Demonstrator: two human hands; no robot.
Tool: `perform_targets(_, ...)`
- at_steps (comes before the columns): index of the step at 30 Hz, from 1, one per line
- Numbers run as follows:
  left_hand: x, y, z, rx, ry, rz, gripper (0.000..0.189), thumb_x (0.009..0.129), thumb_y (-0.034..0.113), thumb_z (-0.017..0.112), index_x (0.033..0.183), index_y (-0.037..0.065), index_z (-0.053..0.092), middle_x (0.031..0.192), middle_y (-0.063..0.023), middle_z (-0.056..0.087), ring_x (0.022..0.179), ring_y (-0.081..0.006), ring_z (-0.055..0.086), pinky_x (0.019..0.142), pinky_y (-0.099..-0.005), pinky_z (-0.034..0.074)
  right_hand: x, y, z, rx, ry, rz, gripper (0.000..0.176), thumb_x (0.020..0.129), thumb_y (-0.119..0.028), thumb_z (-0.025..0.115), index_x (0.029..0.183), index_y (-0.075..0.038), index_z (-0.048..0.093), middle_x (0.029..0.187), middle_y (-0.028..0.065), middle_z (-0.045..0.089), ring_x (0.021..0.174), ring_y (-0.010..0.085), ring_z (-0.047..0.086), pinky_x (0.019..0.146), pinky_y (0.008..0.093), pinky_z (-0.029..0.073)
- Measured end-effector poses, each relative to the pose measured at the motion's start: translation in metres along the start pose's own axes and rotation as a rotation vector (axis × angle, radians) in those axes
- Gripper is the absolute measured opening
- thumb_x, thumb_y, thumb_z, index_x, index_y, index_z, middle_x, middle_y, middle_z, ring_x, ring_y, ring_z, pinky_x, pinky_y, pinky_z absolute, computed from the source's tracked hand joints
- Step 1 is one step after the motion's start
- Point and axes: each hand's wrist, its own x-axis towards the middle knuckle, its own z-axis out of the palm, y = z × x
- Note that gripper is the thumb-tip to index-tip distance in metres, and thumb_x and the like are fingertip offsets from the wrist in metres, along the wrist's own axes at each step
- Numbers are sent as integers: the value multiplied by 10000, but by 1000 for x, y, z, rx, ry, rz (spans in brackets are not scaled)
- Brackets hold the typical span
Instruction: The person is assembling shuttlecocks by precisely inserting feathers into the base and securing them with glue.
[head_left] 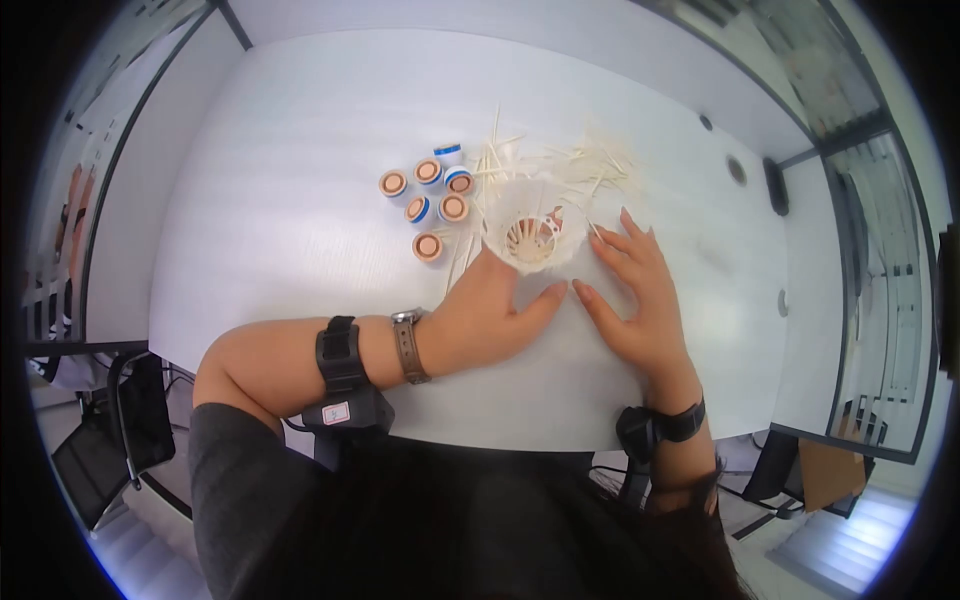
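Note:
A translucent cup [537, 262] with slots in its base tilts so that its inside faces me. Behind it, the fingers of my left hand [500, 312] wrap around its far side and are partly hidden; the thumb points right below the cup. My right hand [637, 290] is just right of the cup, fingers spread and holding nothing that I can make out, with its fingertips close to the rim. Thin pale sticks [605, 165] lie scattered behind the cup, and a few lie to its left.
Several small round pieces with tan tops, some showing blue bands, such as this one [427, 247], stand left of the cup. The white table [270, 200] has low partitions at its sides. Round holes [737, 171] and a black slot [776, 186] are at the right.

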Motion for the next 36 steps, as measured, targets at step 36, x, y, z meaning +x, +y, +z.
perform_targets(36,1,3,-1,-50,-79,9,452,861,154,633,1278,0,551,1350,-264,474,1257,-440,431,1083,-473,340,13,30,2,-274,65,157,569,854,-315,728,1298,14,594,1492,204,428,1453,417,244,1158,540,224)
